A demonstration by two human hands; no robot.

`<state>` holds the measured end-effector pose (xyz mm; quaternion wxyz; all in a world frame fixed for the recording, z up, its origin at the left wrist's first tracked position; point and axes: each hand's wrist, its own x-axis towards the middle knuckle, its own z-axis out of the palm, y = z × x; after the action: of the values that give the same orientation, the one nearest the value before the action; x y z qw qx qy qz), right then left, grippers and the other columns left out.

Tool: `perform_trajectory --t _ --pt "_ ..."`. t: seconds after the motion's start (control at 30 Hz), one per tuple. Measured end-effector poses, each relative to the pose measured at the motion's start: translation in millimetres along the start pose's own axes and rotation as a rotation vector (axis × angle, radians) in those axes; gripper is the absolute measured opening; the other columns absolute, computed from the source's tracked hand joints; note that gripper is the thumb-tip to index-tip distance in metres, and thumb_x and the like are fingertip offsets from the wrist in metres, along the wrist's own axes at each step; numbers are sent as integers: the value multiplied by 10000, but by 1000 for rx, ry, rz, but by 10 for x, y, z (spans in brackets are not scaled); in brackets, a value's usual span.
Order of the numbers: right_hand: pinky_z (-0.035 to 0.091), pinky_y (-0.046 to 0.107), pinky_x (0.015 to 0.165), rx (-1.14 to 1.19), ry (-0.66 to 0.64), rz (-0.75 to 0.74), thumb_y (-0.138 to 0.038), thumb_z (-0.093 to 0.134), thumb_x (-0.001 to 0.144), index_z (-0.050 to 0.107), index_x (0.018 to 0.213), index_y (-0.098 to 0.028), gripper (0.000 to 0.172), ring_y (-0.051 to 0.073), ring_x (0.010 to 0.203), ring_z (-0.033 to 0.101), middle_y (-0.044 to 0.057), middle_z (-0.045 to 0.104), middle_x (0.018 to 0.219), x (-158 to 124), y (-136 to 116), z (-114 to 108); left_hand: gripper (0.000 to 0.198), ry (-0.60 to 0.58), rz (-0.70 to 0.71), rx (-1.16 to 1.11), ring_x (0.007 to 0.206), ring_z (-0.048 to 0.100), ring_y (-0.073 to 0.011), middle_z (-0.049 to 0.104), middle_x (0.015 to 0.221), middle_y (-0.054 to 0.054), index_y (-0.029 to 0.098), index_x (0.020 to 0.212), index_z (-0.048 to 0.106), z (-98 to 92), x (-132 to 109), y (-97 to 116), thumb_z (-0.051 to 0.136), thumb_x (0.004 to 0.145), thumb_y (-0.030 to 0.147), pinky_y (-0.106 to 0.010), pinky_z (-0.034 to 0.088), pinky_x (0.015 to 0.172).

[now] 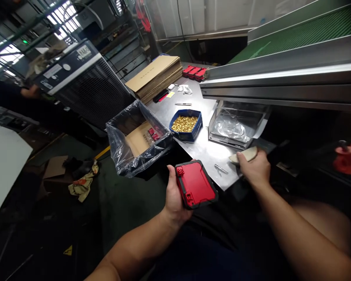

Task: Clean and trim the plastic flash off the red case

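My left hand is wrapped round a red and black plastic case, its red face turned up and black edging running round the rim. At two corners of that face are moulded cut-outs. Over the table's near right corner, my right hand grips a pale, rounded flat pad; its material is unclear. A small silver pen-like tool lies on the metal table between the hands. Beyond it stands a blue bin full of small brass-coloured pieces.
Left of the table is a bag-lined crate with cardboard and red parts inside. A clear tray holds plastic bags, below a green conveyor. Stacked cardboard and red cases stand behind. Another person is at far left.
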<state>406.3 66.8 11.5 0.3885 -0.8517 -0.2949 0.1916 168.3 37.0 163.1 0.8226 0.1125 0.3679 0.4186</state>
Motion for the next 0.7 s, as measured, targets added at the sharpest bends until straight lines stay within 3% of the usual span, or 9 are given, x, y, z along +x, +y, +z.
perform_trajectory --t 0.07,0.17,0.23,0.37,0.57,0.7 --pt "465 546 945 -72 -10 -39 -483 635 802 606 1229 -61 602 455 1128 591 270 636 1144 78 -19 38 802 -11 -4 -9 965 653 -239 635 1172 -163 140 1309 617 -24 -20 -1 292 949 778 -352 568 872" --pt "415 551 996 -146 30 -97 -605 647 787 541 1331 0 821 513 1272 465 355 495 1323 117 -44 32 789 -50 6 14 1007 643 -262 627 1190 -159 164 1316 622 -54 -47 -13 339 929 791 -367 555 903" --pt "412 543 984 -161 33 -121 -701 616 779 533 1350 8 914 516 1273 456 360 473 1335 116 -15 27 783 -72 14 20 1024 637 -261 621 1203 -155 169 1317 624 -59 -54 -17 354 924 791 -363 548 922" --pt "412 557 963 -144 47 -157 -749 545 805 591 1291 -45 857 470 1216 477 320 509 1284 109 111 67 800 -45 4 10 1007 637 -233 630 1170 -151 148 1290 638 -22 -45 -21 315 935 788 -317 552 900" --pt "395 544 1084 -90 205 -204 -694 422 856 592 1261 15 834 413 1180 506 299 556 1185 -69 180 101 744 146 17 32 868 681 -220 678 1093 -146 114 1207 669 97 -47 -31 325 975 731 -346 597 833" --pt "473 476 952 -184 135 -438 -751 461 847 655 1184 -85 772 349 1052 548 200 588 1077 -512 191 164 729 307 75 107 875 702 -250 698 1040 -164 77 1172 676 130 -35 -54 390 965 715 -404 603 890"
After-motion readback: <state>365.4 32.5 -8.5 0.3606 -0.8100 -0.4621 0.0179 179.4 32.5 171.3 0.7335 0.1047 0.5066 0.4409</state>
